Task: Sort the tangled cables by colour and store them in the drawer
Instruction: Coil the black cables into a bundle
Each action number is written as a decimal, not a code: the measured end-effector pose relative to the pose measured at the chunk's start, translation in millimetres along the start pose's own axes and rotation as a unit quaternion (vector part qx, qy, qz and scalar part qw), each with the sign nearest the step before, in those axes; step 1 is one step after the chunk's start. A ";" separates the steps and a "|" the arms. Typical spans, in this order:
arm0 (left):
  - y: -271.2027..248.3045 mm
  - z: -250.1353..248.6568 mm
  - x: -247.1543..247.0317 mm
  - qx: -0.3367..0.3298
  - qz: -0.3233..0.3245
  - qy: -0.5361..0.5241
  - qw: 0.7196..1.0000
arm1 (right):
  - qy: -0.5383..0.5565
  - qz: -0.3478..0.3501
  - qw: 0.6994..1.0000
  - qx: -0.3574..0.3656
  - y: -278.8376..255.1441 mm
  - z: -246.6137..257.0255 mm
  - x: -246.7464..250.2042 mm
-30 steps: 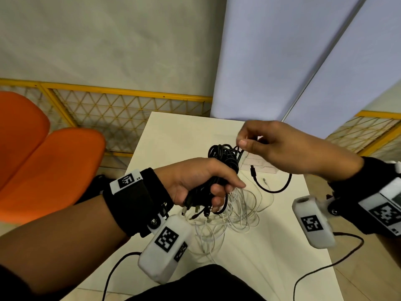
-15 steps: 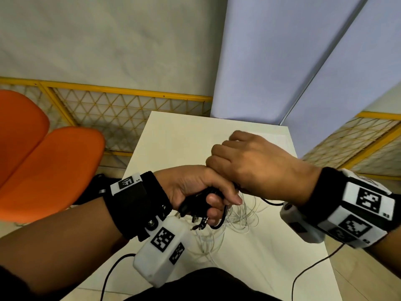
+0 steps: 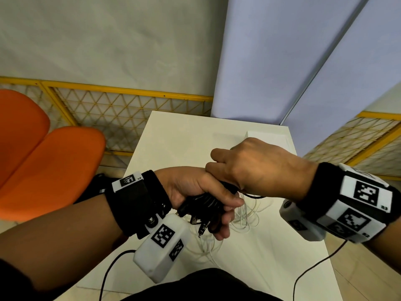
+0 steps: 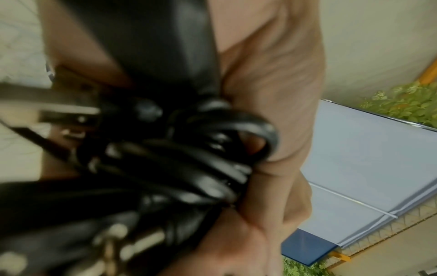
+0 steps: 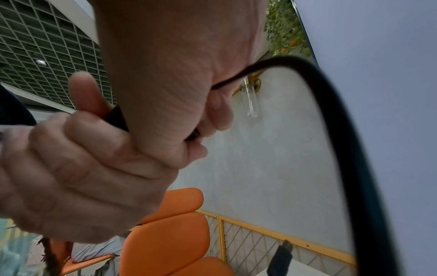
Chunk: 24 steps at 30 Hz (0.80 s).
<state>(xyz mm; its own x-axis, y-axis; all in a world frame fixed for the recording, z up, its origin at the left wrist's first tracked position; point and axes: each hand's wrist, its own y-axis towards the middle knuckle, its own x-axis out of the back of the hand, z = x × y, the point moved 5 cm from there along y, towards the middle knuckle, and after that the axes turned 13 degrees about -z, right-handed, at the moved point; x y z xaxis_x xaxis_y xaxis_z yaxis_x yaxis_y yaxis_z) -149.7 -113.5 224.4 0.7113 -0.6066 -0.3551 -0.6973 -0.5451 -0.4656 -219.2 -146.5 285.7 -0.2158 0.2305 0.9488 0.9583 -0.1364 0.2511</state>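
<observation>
My left hand (image 3: pixel 201 192) grips a bundle of black cables (image 3: pixel 204 203) above the white table (image 3: pixel 173 140); metal plugs (image 3: pixel 202 228) stick out below its fingers. The left wrist view shows the same black cables (image 4: pixel 179 164) packed in the fist. My right hand (image 3: pixel 256 168) sits against the top of the left one, fingers curled round a black cable (image 5: pixel 331 104) that loops away past the wrist. White cables (image 3: pixel 245 218) lie loose and tangled on the table under both hands. The drawer is not in view.
A low white box (image 3: pixel 269 135) lies at the table's far right, partly behind my right hand. An orange chair (image 3: pixel 43 166) stands left of the table, with a yellow mesh fence (image 3: pixel 130 109) and blue panels (image 3: pixel 282 61) behind.
My right hand came from the far side of the bundle back to the left hand and closed over its top. The black coil above the left fist is now hidden.
</observation>
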 end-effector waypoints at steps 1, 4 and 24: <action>0.5 1.0 -0.5 0.003 0.007 -0.006 1.000 | -0.001 0.001 1.000 0.001 0.1 0.0 0.2; 0.9 1.6 -3.1 0.006 0.005 -0.014 1.000 | 0.015 0.008 1.000 -0.013 0.0 -0.9 2.0; -8.3 -11.6 24.7 -0.118 -0.161 -0.098 0.975 | 0.413 -0.150 0.796 -0.416 -38.8 -46.5 17.1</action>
<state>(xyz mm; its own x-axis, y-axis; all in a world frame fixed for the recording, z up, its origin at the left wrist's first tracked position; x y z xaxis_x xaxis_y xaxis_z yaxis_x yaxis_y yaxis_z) -127.4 -130.7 228.8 0.8843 -0.2721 -0.3795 -0.4191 -0.8210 -0.3878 -268.8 -182.1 301.1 -0.7903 -0.2926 0.5383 0.4586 -0.8652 0.2029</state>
